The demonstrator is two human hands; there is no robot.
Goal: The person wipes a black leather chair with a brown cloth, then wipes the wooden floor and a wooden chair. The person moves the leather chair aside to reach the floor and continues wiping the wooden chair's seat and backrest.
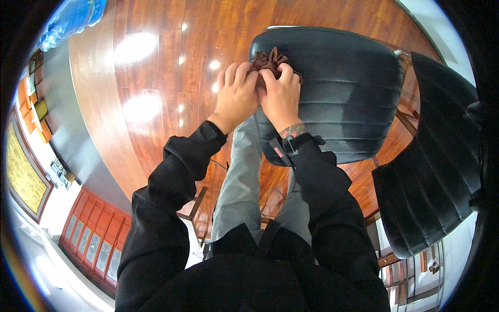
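Observation:
Both hands are gathered round a crumpled dark brown cloth (270, 60) at the left edge of a black padded chair seat (343, 88). My left hand (236, 93) has its fingers curled over the cloth's near left side. Beside it, almost touching, my right hand (280, 96) pinches the cloth from the right, over the seat's edge. A bunched tuft of the fabric sticks up beyond the fingers. Part of the cloth is hidden under both hands. The seat's ribbed surface is shiny, with a darker, duller patch toward its right.
The chair's black ribbed backrest (431, 171) curves round on the right. Glossy reddish-brown wood floor (156, 67) spreads to the left, with bright light reflections. Blue plastic (73, 21) lies at the far left. A cable (270, 200) runs on the floor near my legs.

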